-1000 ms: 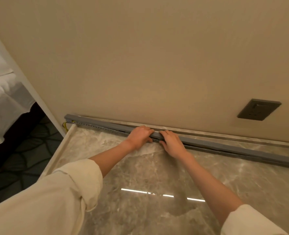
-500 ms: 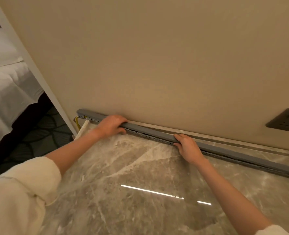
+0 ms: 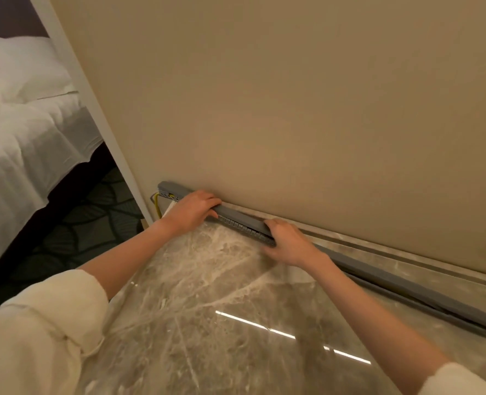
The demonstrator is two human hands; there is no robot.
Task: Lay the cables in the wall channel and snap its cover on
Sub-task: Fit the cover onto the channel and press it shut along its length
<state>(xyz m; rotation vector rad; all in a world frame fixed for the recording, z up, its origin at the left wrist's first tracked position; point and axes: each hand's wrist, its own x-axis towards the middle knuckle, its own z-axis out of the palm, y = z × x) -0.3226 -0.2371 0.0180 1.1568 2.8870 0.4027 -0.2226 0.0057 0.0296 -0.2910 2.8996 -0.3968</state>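
the long grey plastic wall channel runs along the foot of the beige wall, from the centre left of the frame down toward the lower right, sitting where the wall meets the glossy grey marble floor. its matching grey plastic cover strip lies on top of it, and both hands are on that strip near the channel's left end.

the left hand, at centre left, is curled over the cover with its fingers wrapped across the top edge, gripping the strip against the channel. the right hand, just right of centre, does the same, fingers hooked over the cover and thumb below; it too is closed on the strip. the hands sit a little apart, most likely so the stretch between them can be pressed down evenly.

between the hands a row of small slotted teeth on the channel's front wall shows beneath the cover, which suggests this section is not yet fully clicked home. to the right of the right hand the cover looks flush, so that part seems seated.

at the channel's left end a thin yellow cable loops out and drops toward the floor, so the cables appear to be laid inside already. a bed with white linen fills the upper left.
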